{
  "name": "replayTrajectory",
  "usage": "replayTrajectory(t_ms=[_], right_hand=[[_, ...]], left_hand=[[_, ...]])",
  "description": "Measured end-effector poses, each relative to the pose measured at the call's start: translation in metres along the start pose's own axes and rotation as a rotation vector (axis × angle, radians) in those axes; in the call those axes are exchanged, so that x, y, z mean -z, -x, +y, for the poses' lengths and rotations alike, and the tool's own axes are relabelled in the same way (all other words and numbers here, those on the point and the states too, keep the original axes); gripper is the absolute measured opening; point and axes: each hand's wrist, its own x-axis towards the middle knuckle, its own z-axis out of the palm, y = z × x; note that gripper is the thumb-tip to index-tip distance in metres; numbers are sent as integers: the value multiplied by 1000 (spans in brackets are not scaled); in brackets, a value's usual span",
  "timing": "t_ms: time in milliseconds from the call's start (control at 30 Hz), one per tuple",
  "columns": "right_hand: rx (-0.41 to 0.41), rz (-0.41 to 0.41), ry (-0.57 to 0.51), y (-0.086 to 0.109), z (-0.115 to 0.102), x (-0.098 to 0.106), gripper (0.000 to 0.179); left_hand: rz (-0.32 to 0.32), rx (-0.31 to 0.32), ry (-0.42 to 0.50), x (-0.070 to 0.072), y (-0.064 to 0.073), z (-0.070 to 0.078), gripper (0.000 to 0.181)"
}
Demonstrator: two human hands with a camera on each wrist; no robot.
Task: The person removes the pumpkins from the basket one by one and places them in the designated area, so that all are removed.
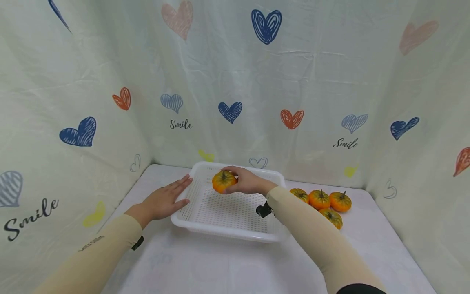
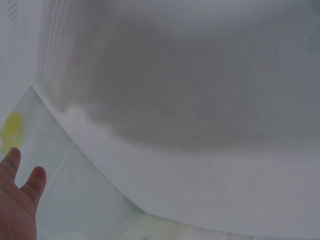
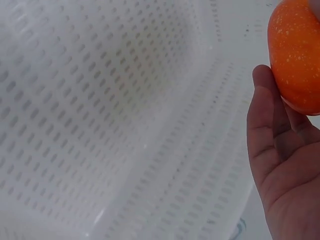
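Note:
A small orange pumpkin point(image 1: 223, 182) with greenish streaks is gripped between the thumb and fingers of my right hand point(image 1: 247, 181), over the far left part of a white plastic basket point(image 1: 227, 233). In the right wrist view the pumpkin's smooth orange underside point(image 3: 295, 60) shows beside the fingers, with the basket's perforated floor and wall below. My left hand point(image 1: 165, 201) rests at the basket's left rim, its fingers straight and spread. The left wrist view catches only part of that hand point(image 2: 17, 200) at its lower left edge.
Several more pumpkins point(image 1: 319, 199) sit in a cluster on the white table point(image 1: 198, 265), just right of the basket and partly behind my right forearm. A pale curtain point(image 1: 315, 73) printed with hearts and "Smile" surrounds the table at the back and sides.

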Motion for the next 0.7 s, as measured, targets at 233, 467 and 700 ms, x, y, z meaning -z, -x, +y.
replayTrajectory(t_ms=[233,467,700], right_hand=[[20,38,-1,19,3,26,78],[35,116,25,47,9,52,80],[14,205,31,75,21,72,79]], left_hand=[[38,-34,4,-1,0,-1,70],[20,-15,9,-2,-1,-1,71],[5,-6,-5,-1,-1,-2,72]])
